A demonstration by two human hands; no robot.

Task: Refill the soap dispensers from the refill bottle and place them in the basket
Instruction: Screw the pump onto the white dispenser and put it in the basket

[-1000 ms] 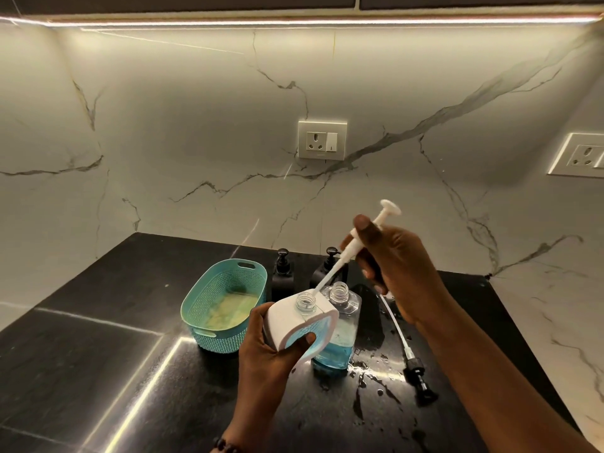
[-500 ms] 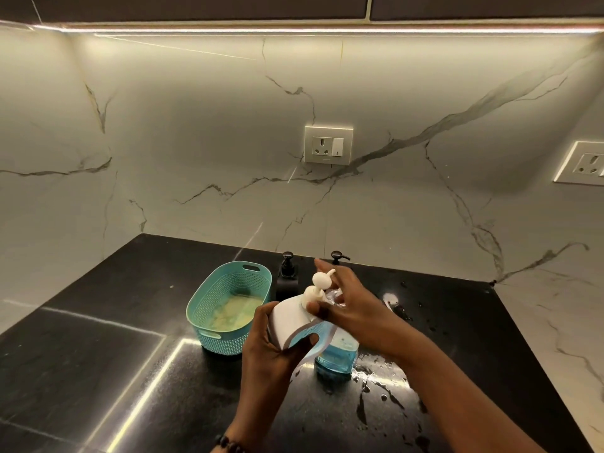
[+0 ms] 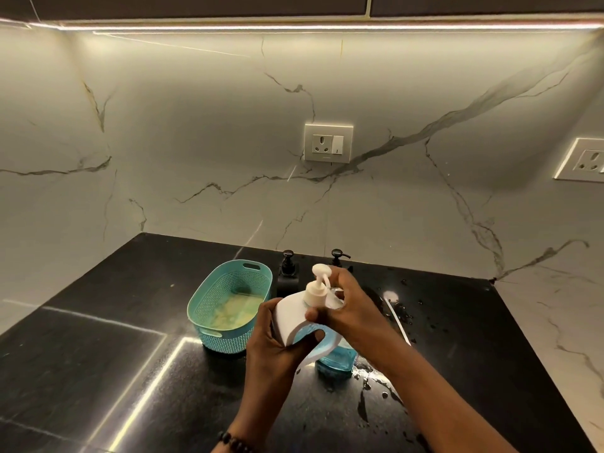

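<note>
Left hand (image 3: pixel 277 341) grips the white dispenser (image 3: pixel 294 317), tilted left, pump end up; right hand (image 3: pixel 351 308) pinches its pump (image 3: pixel 317 286).

Warm LED strip (image 3: pixel 327 27) under cabinet lights marble wall (image 3: pixel 196 125) from above; rest dim. Glossy black bench (image 3: pixel 98 371) throws bright streak reflections, glare on wet patches. Wide-angle bend at edges. Slight softness overall; hands cast shadow on bench.
</note>
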